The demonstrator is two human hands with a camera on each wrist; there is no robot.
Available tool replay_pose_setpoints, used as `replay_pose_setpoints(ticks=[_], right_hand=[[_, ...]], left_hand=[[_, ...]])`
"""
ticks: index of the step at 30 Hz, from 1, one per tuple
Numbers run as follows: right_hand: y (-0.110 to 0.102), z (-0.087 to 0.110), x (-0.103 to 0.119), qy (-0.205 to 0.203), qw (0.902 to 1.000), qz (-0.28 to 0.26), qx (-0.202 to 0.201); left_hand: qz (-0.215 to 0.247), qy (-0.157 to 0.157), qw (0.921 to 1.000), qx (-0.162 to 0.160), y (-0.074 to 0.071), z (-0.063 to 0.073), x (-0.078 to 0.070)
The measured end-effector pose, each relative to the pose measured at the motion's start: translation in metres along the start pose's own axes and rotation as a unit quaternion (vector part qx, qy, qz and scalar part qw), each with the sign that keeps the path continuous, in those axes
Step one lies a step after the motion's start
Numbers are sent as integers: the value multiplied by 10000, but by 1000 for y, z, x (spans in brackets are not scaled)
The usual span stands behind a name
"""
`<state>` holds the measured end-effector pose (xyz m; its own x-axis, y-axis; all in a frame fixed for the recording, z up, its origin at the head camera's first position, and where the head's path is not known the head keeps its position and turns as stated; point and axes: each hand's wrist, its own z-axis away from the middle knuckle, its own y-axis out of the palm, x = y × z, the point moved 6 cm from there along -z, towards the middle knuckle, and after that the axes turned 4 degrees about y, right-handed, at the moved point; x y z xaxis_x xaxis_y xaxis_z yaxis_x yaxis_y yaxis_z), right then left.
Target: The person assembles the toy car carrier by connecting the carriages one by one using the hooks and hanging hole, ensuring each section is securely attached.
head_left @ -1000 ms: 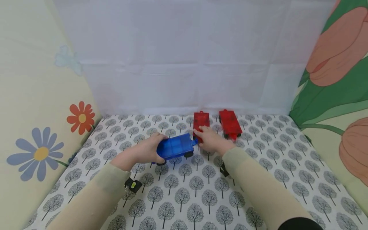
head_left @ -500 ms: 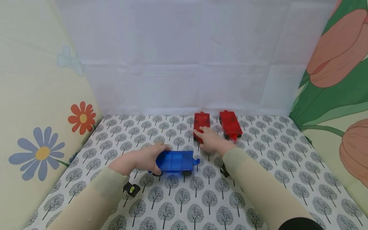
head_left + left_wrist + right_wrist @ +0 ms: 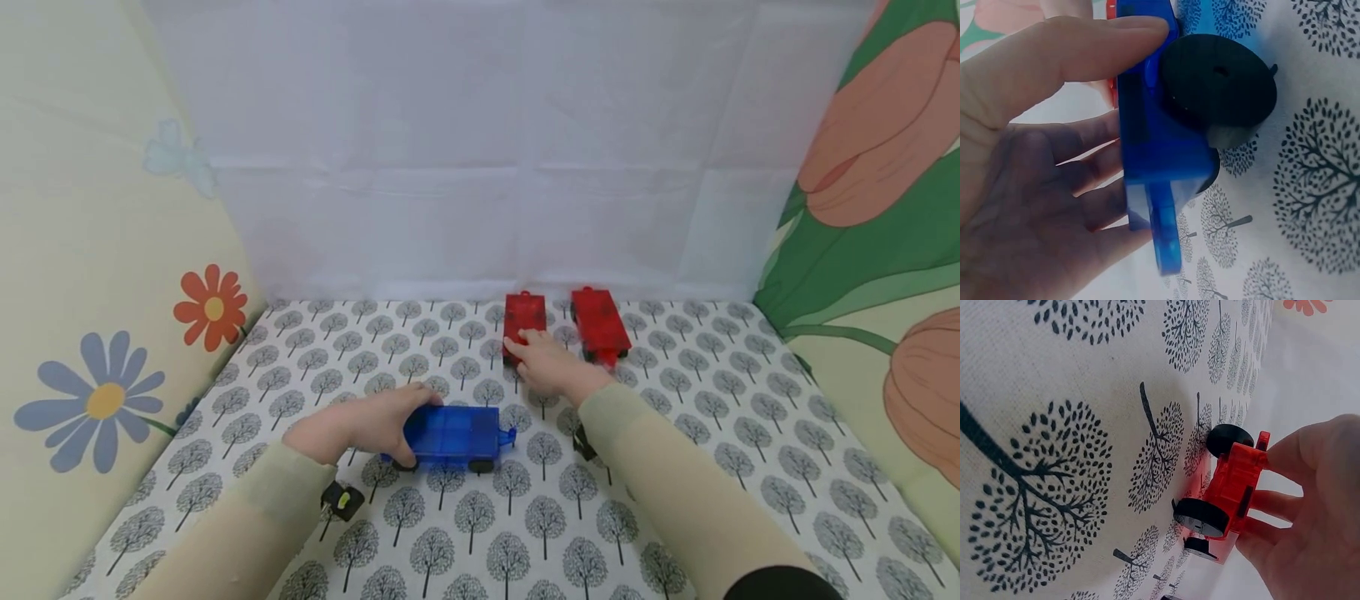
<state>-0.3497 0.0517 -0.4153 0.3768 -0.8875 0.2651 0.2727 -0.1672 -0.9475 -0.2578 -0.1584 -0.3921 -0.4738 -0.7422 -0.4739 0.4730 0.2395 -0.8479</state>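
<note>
My left hand (image 3: 375, 421) grips the rear end of a translucent blue toy wagon (image 3: 453, 433), which stands level with its hitch pointing right. In the left wrist view its black wheel (image 3: 1219, 90) is close to the cloth, thumb on one side and fingers on the other. Further back, my right hand (image 3: 551, 362) holds the near end of a translucent red toy wagon (image 3: 525, 310) with thumb and fingers. The right wrist view has that wagon's black wheels (image 3: 1200, 517) near the cloth. To its right sits a second red toy wagon (image 3: 600, 321), untouched and slightly angled.
A white cloth with printed trees (image 3: 480, 533) covers the table. Behind it hangs a white sheet (image 3: 480, 167). Flower-printed panels (image 3: 105, 250) stand at left and right.
My left hand has brought the blue wagon down and toward me, turning it from tilted to level. My right hand and both red wagons have stayed in place.
</note>
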Motion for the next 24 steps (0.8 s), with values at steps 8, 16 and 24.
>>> replay_pose_setpoints(ticks=[8,16,24], right_hand=[[-2,0,1,28,10000,57,-10],[-1,0,1,68,10000,36,-21],[0,-2,0,84,9999,-84,37]], left_hand=[[50,-17,10000,-2,1,2,-1],[-64,-207,9998,9,2,0,0],[-716,-487,9962,-56,2,-4,-8]])
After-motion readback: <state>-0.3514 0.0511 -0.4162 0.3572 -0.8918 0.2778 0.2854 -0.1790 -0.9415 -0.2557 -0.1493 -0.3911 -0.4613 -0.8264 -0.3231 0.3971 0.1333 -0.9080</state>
